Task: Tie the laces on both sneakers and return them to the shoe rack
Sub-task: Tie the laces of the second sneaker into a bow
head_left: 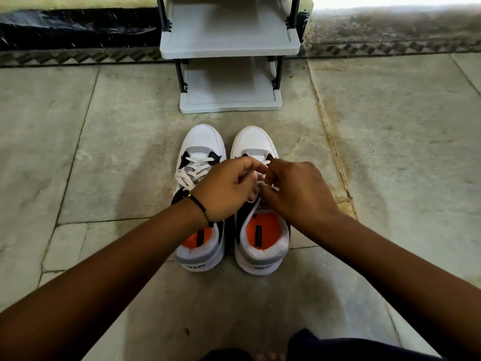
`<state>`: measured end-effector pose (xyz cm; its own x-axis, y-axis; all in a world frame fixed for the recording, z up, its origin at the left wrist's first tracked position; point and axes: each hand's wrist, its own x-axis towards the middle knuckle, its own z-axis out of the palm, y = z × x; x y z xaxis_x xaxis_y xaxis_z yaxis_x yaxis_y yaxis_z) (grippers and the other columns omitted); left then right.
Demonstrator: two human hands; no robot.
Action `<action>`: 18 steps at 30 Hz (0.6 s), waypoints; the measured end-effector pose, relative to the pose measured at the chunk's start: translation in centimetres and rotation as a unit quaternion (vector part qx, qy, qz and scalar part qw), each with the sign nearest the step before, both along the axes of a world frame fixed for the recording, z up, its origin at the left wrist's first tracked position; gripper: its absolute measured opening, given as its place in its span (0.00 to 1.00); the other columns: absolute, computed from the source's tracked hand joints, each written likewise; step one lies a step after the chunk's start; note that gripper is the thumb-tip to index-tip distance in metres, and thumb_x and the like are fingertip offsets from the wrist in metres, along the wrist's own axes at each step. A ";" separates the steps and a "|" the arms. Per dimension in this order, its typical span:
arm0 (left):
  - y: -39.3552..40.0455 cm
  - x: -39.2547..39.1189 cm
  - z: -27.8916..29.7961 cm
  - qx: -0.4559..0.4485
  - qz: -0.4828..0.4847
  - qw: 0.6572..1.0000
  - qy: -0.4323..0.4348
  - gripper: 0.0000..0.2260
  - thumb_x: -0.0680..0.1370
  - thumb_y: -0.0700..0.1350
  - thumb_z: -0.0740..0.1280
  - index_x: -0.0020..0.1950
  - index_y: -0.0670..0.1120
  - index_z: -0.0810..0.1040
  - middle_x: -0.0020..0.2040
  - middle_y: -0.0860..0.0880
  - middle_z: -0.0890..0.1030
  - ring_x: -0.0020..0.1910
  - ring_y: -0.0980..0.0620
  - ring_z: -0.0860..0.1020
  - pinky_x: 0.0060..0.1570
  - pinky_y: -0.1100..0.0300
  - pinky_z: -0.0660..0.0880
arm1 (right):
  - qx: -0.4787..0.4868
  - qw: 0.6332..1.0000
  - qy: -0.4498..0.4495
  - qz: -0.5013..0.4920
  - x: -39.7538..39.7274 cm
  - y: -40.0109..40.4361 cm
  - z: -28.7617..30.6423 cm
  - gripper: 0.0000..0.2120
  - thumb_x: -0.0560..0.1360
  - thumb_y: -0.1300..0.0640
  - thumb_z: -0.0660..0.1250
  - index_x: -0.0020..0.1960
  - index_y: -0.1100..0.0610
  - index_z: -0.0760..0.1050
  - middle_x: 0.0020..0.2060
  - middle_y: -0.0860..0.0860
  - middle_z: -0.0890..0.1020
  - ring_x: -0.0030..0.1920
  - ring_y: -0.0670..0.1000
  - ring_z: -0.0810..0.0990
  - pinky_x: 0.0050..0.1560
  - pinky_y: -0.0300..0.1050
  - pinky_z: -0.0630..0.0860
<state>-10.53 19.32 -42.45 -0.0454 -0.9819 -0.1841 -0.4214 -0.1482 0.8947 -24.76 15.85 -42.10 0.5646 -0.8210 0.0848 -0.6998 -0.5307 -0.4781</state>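
Note:
Two white, grey and black sneakers with orange insoles stand side by side on the stone floor, toes pointing away from me. The left sneaker shows white laces with a bow lying across its tongue. Over the right sneaker, my left hand and my right hand meet, each pinching part of its white lace. The hands hide most of that shoe's lacing. A grey shoe rack stands just beyond the toes, both of its visible shelves bare.
Stone floor slabs with dark seams spread to both sides. A patterned border strip and a dark wall base run behind the rack. My dark-clothed lap sits at the bottom edge.

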 end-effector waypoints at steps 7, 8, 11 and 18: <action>-0.5 0.4 0.4 0.084 -0.019 0.996 -0.022 0.12 0.78 0.36 0.58 0.54 0.47 0.78 0.34 0.46 0.80 0.37 0.42 0.80 0.24 0.66 0.75 | -0.006 1.000 -0.002 -0.026 0.3 0.1 -0.4 0.06 0.69 0.55 0.67 0.38 0.55 0.71 0.32 0.58 0.80 0.35 0.59 0.78 0.33 0.46 0.70; -0.6 0.4 0.5 0.079 -0.029 0.996 -0.036 0.12 0.78 0.36 0.59 0.54 0.47 0.78 0.35 0.46 0.81 0.38 0.41 0.81 0.27 0.64 0.76 | -0.008 1.000 -0.003 -0.029 0.3 0.1 -0.4 0.06 0.70 0.55 0.67 0.39 0.56 0.72 0.32 0.58 0.81 0.35 0.59 0.78 0.33 0.46 0.70; -0.7 0.6 0.9 0.085 -0.048 0.995 -0.015 0.10 0.77 0.36 0.61 0.55 0.44 0.79 0.36 0.50 0.81 0.32 0.57 0.81 0.27 0.65 0.76 | -0.026 0.999 -0.012 -0.021 0.0 0.4 -0.5 0.07 0.71 0.55 0.67 0.42 0.59 0.74 0.33 0.58 0.81 0.34 0.59 0.78 0.33 0.48 0.72; -0.6 1.3 0.8 0.116 -0.002 0.989 0.090 0.07 0.73 0.33 0.67 0.49 0.40 0.78 0.39 0.46 0.79 0.34 0.56 0.79 0.35 0.66 0.80 | -0.032 0.999 -0.005 0.001 0.0 0.5 -0.3 0.08 0.74 0.54 0.66 0.47 0.58 0.75 0.37 0.57 0.83 0.37 0.58 0.80 0.36 0.50 0.76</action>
